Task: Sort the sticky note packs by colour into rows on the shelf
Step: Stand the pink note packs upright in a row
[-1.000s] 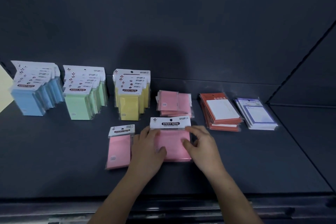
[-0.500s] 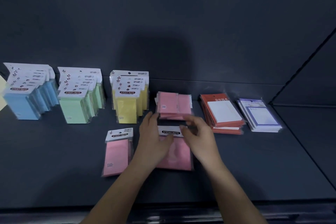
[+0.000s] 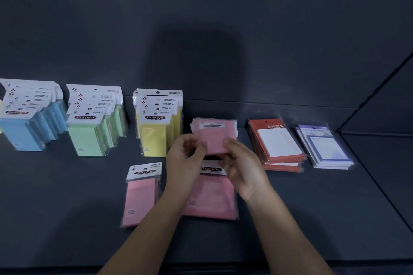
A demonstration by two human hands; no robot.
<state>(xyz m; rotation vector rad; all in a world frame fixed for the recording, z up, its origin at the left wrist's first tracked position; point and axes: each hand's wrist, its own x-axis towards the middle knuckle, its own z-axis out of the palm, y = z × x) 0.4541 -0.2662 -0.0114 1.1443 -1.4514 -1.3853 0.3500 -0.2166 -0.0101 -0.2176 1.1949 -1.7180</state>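
Two hands, left hand (image 3: 185, 154) and right hand (image 3: 243, 163), pinching one pink pack (image 3: 213, 140) between them above the shelf (image 3: 67, 207), just near of the far pink stack (image 3: 230, 124); pink pile (image 3: 211, 198) beneath, single pink pack (image 3: 140, 194) left.

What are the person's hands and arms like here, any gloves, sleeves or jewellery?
Both are bare. The left hand and right hand wear no gloves, and no rings, watch or bracelet show. The forearms are uncovered down to the bottom edge of the picture, with no sleeve in view.
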